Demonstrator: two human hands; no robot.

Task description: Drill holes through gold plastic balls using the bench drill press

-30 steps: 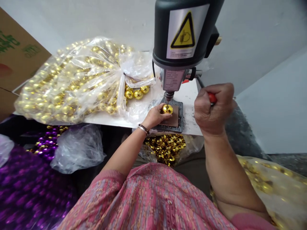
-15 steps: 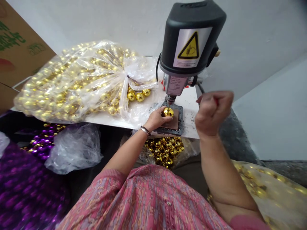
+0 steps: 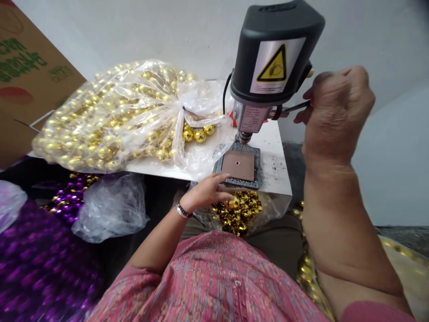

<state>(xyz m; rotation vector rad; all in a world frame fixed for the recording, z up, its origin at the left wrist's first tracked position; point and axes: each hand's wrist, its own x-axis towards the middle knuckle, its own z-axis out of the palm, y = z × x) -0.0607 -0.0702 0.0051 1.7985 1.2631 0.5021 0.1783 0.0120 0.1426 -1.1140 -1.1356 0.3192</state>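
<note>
My left hand (image 3: 214, 190) hovers at the table's front edge, fingers spread and holding nothing. Just below its fingertips is an open plastic bag of shiny gold balls (image 3: 241, 214), one ball close under the fingers. My right hand (image 3: 338, 112) is closed around the red-ended feed lever (image 3: 296, 107) of a small black drill press (image 3: 271, 58). The thin drill bit (image 3: 241, 146) stands raised above a brown pad (image 3: 237, 165) with a small hole in it. That pad lies on the dark metal base (image 3: 256, 172), with no ball on it.
A big clear bag of gold balls (image 3: 110, 112) covers the table's left; several loose balls (image 3: 200, 136) lie at its mouth. Dark shavings dot the white table (image 3: 273, 143). Purple balls (image 3: 67, 201), a crumpled plastic bag (image 3: 114, 208) and a cardboard box (image 3: 30, 67) are at left.
My left hand has moved off the pad toward me and let go of the gold ball. My right hand has swung the lever up and the drill bit has risen.
</note>
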